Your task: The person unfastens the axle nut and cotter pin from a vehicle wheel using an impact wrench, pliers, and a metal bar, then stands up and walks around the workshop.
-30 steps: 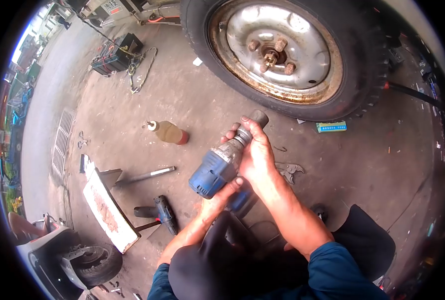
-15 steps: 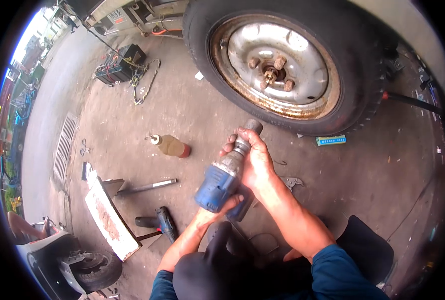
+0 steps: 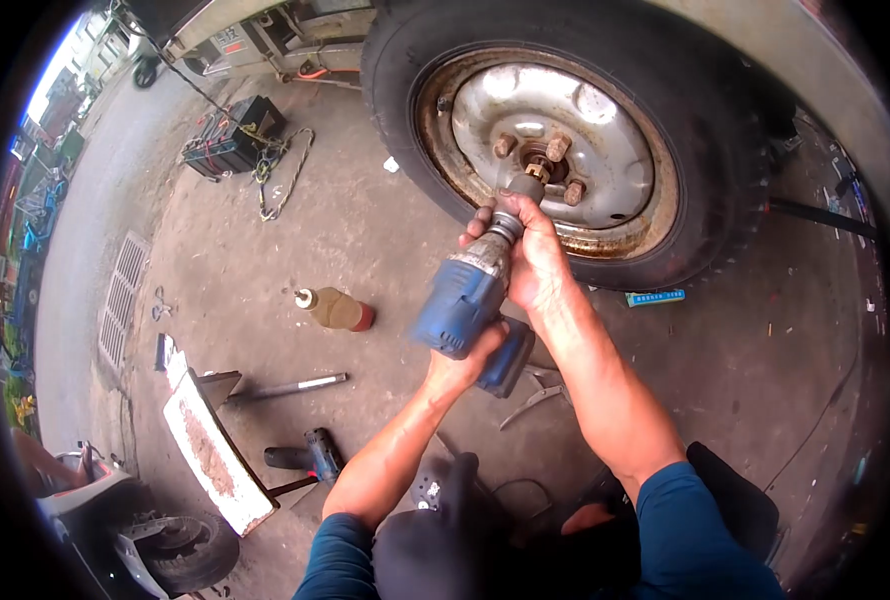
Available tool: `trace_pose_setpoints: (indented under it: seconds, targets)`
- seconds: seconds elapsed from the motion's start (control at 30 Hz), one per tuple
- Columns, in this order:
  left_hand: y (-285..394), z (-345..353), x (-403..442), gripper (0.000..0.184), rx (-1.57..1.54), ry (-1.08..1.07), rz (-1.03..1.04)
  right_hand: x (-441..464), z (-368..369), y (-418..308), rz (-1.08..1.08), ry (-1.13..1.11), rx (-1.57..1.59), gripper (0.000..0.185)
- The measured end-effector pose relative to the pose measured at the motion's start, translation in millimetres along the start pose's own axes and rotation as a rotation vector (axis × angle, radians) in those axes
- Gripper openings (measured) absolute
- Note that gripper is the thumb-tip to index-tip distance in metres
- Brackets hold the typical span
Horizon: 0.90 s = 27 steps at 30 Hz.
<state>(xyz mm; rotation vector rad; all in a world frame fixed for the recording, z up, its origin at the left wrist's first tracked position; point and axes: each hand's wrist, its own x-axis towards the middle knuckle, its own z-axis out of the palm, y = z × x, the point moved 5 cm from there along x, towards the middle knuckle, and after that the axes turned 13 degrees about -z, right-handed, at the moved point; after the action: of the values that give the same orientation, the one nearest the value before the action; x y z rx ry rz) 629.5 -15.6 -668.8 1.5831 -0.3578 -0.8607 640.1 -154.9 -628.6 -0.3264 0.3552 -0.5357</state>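
A blue cordless impact wrench [image 3: 460, 305] points up toward a large wheel with a rusty steel rim [image 3: 485, 105]. My left hand [image 3: 468, 362] is closed around its handle, above the battery [image 3: 507, 358]. Around the tool's nose, just behind the grey socket [image 3: 528, 186], my right hand [image 3: 533, 245] is wrapped. The socket overlaps the lower left wheel nut's spot, beside the brass-coloured hub nut [image 3: 537, 169]; whether it is seated on that nut I cannot tell. Three rusty wheel nuts [image 3: 557, 147] show around the hub.
On the ground at left lie a bottle of yellowish liquid [image 3: 337, 309], a metal bar [image 3: 300, 386], a cordless drill-like tool [image 3: 320, 455] and a dirty white board [image 3: 210, 455]. Further back sits a black battery [image 3: 230, 140] with cables. A teal box [image 3: 655, 298] lies below the tyre [image 3: 405, 150].
Both hands have moved the impact wrench up and to the right. Its socket has gone from below the tyre to the wheel's nuts near the hub.
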Motion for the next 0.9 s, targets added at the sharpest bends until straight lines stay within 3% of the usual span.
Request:
trace_pose_setpoints:
  seconds: [0.13,0.23,0.3,0.33,0.4,0.43,0.5,0.53,0.63,0.7,0.73,0.8,0.9]
  targets:
    - [5,7,15,0.029,0.072,-0.008,-0.004,12,-3,-11,0.006,-0.092,0.028,0.022]
    - [5,9,24,0.029,0.31,0.054,0.147,21,-6,-13,0.004,-0.194,0.095,0.021]
    - [1,5,28,0.027,0.304,0.054,0.222,20,-5,-14,0.008,-0.23,0.139,0.02]
    - [1,3,28,0.027,0.302,0.056,0.26,18,-4,-15,0.003,-0.19,0.115,0.02]
    - [-3,3,31,0.026,0.155,0.033,0.124,9,-1,-16,-0.007,-0.11,0.073,0.021]
    - [-5,4,30,0.025,0.079,0.02,0.048,-1,-6,-22,-0.042,0.061,-0.203,0.022]
    - [2,14,27,0.024,-0.07,0.016,0.011,-50,-10,-60,-0.771,0.204,-0.906,0.021]
    - [3,18,29,0.024,-0.148,0.015,-0.002,-86,-4,-85,-1.19,0.293,-1.061,0.032]
    - [-3,21,33,0.019,-0.146,0.033,-0.05,-134,0,-176,-1.656,0.551,-1.274,0.07]
    - [1,23,35,0.015,-0.121,0.067,-0.022,-122,-26,-247,-1.427,0.457,-1.727,0.086]
    - [4,24,38,0.015,-0.12,0.069,-0.016,-106,-48,-264,-1.279,0.169,-1.464,0.091]
    - [2,23,41,0.015,-0.089,0.059,0.01,-98,-30,-256,-1.352,-0.013,-1.383,0.087]
    - [-2,19,42,0.016,-0.015,0.068,0.1,-94,-33,-251,-1.309,0.057,-1.177,0.093]
